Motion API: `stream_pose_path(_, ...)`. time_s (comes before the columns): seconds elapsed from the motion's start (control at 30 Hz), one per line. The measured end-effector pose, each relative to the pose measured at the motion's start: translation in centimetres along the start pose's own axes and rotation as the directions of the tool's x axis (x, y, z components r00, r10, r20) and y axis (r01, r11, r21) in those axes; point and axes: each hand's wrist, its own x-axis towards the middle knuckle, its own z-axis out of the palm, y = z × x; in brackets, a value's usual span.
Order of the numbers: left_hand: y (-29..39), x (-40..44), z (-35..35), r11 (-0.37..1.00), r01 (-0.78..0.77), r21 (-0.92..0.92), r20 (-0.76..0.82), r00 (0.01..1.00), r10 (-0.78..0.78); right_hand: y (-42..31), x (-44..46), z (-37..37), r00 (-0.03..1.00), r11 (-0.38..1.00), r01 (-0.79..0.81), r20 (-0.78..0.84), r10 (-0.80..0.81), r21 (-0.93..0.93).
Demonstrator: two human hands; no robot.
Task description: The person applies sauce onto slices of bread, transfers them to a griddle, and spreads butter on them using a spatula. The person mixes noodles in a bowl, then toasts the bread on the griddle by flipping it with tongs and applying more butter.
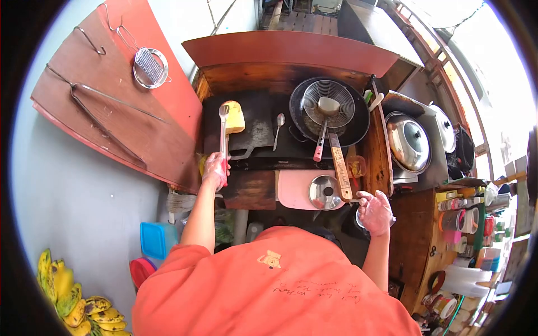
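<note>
- Bread, as it seems, lies on dark griddle, beside the tips of tongs gripped in left hand; careless pinching could tear it.
- Right hand has bent fingers near the strainer's wooden handle; whether it holds something, I cannot tell. One bump could tip the strainer.
- Spoon may obstruct sideways movement; lid rests on pink board.
</note>
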Motion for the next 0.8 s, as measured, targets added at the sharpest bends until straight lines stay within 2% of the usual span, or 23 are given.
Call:
stream_pose_path(0.13, -0.1, -2.1, -2.1, 0.998, 0.01, 0.065, 0.05, 0.999, -0.013, 0.5, -0.7, -0.9, 0.999, 1.0, 0.016, -0.028, -0.015, 0.022)
stream_pose_path(0.23, -1.7, -8.3, -3.9, 0.998, 0.059, -0.01, 0.047, 0.997, -0.059, 0.8, -1.3, -0.9, 0.997, 0.997, 0.072, 0.012, -0.072, -0.019)
stream_pose_path(0.27, -2.8, -9.5, -4.6, 0.997, 0.081, 0.018, 0.024, 0.996, -0.081, 0.9, -1.4, -1.1, 0.996, 0.996, 0.084, 0.008, -0.084, -0.009)
stream_pose_path(0.37, -3.0, -10.6, -2.9, 0.988, 0.153, -0.006, 0.041, 0.987, -0.152, 1.2, -1.8, -1.5, 1.0, 0.996, 0.02, -0.014, -0.019, 0.083)
stream_pose_path(0.4, -2.8, -9.5, -1.7, 0.988, 0.156, -0.005, 0.039, 0.987, -0.155, 1.1, -1.8, -1.6, 1.0, 0.996, 0.018, -0.016, -0.017, 0.086)
stream_pose_path(0.47, -2.7, -6.0, 0.5, 0.985, 0.1, -0.141, 0.043, 0.995, -0.094, 1.1, -1.4, -1.9, 1.0, 0.999, 0.006, 0.004, -0.006, 0.049)
stream_pose_path(0.6, -1.7, 1.2, 4.2, 0.992, 0.019, -0.123, -0.018, 1.0, -0.022, 0.8, -1.2, -1.9, 0.992, 0.993, -0.048, 0.117, 0.036, 0.105)
stream_pose_path(0.67, -0.4, 3.5, 5.4, 0.998, 0.0, -0.057, -0.122, 0.992, -0.007, 0.7, -1.2, -1.5, 1.0, 1.0, -0.021, -0.014, 0.021, -0.005)
stream_pose_path(0.7, 2.3, 1.9, 6.9, 0.998, 0.059, -0.006, -0.192, 0.98, -0.059, 0.6, -1.2, -1.5, 0.999, 1.0, -0.022, -0.033, 0.022, -0.002)
stream_pose_path(0.73, 2.5, 2.7, 7.1, 0.999, 0.032, 0.041, -0.27, 0.963, -0.02, 0.6, -1.3, -1.5, 0.999, 1.0, -0.026, -0.031, 0.026, -0.008)
stream_pose_path(0.8, 2.0, 4.7, 5.1, 0.982, -0.084, 0.169, -0.259, 0.958, 0.127, 0.6, -1.5, -1.6, 0.999, 1.0, -0.01, -0.047, 0.009, -0.021)
